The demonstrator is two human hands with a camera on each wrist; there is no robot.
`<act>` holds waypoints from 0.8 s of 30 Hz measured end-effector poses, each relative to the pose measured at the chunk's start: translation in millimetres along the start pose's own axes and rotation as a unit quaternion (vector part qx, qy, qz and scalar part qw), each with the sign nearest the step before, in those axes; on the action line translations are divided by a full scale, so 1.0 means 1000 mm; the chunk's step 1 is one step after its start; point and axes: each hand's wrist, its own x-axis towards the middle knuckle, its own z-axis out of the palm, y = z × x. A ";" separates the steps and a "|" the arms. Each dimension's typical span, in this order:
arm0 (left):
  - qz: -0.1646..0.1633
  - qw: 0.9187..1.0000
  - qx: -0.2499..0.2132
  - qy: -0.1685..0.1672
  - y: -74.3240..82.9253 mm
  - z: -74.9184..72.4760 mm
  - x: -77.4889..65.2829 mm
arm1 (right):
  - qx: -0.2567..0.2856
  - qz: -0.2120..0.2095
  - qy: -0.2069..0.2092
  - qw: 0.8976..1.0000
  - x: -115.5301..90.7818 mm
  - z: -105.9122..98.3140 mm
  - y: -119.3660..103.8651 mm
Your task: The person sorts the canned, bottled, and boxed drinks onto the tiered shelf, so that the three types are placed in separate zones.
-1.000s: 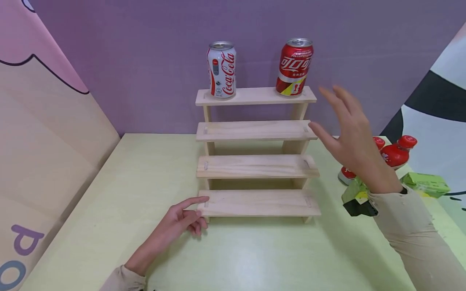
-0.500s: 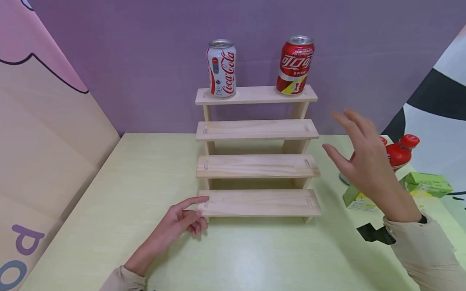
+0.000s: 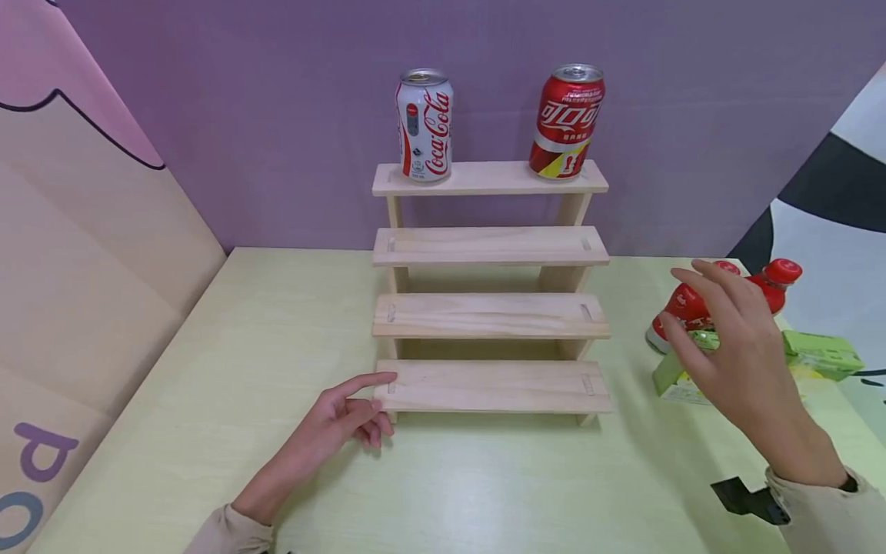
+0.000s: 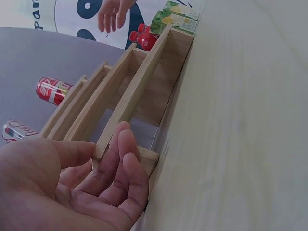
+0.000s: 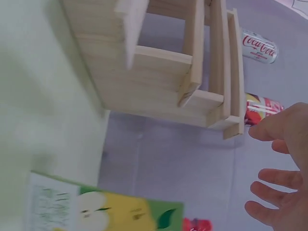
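A stepped wooden display rack stands on the table. My left hand grips the left end of its lowest step; in the left wrist view the thumb lies on one face and curled fingers on the other. On the top step, a white Coca-Cola can is at the left and a red Coca-Cola can at the right, both upright. My right hand holds nothing, thumb and fingers spread, over green juice cartons and red-capped bottles which it partly hides.
Another green carton and a second red bottle are at the table's right edge. A purple backdrop rises behind the rack. A printed panel borders the left side of the pale table.
My right hand has moved from beside the upper steps down and to the right, over the bottles and cartons. My left hand stays on the lowest step.
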 end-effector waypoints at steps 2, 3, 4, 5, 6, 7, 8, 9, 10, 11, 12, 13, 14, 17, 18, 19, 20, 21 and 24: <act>-0.001 1.000 -0.001 0.000 0.000 0.000 0.000 | -0.004 0.011 -0.004 1.000 -0.007 0.000 0.002; -0.001 1.000 -0.002 0.000 0.000 -0.001 0.000 | -0.006 0.012 -0.004 1.000 -0.010 0.001 0.003; -0.001 1.000 -0.002 0.000 0.000 -0.001 0.000 | -0.006 0.012 -0.003 1.000 -0.013 0.002 0.005; 0.000 1.000 -0.003 -0.001 0.000 -0.001 0.000 | -0.006 0.010 0.000 1.000 -0.016 0.003 0.007; 0.002 1.000 -0.004 -0.003 0.000 -0.001 0.001 | -0.008 0.010 0.001 1.000 -0.019 0.003 0.009; 0.002 1.000 -0.005 -0.004 0.000 -0.001 0.001 | -0.008 0.010 0.002 1.000 -0.022 0.004 0.011; 0.002 1.000 -0.006 -0.005 0.000 0.000 0.002 | -0.009 0.010 0.003 1.000 -0.025 0.004 0.013; 0.002 1.000 -0.007 -0.006 0.000 0.000 0.002 | -0.010 0.010 0.005 1.000 -0.028 0.004 0.015; 0.002 1.000 -0.007 -0.006 0.000 0.000 0.003 | -0.012 0.010 0.008 1.000 -0.031 0.004 0.016; 0.002 1.000 -0.007 -0.007 0.000 0.001 0.003 | -0.015 0.010 0.010 1.000 -0.034 0.005 0.018; 0.000 1.000 -0.007 -0.007 0.000 0.001 0.003 | -0.018 0.011 0.013 1.000 -0.037 0.005 0.019; -0.001 1.000 -0.008 -0.006 0.000 0.001 0.002 | -0.021 0.011 0.016 1.000 -0.039 0.006 0.021; -0.001 1.000 -0.009 -0.007 0.000 0.001 0.002 | -0.023 0.011 0.021 0.999 -0.041 0.006 0.022; -0.003 1.000 -0.010 -0.007 0.000 0.000 0.001 | -0.027 0.023 0.034 0.999 -0.046 0.009 0.026; -0.004 1.000 -0.011 -0.007 0.000 0.000 0.000 | -0.030 0.031 0.036 0.998 -0.047 0.010 0.027; -0.006 1.000 -0.012 -0.006 0.000 0.000 0.000 | -0.035 0.041 0.036 0.998 -0.048 0.011 0.027; -0.007 1.000 -0.013 -0.006 0.000 0.000 0.000 | -0.040 0.050 0.038 0.997 -0.049 0.012 0.028; -0.009 1.000 -0.013 -0.005 0.000 0.000 0.000 | -0.046 0.059 0.038 0.996 -0.050 0.013 0.029; -0.011 1.000 -0.012 -0.007 0.001 0.000 0.000 | -0.068 0.090 0.029 0.993 -0.052 0.013 0.033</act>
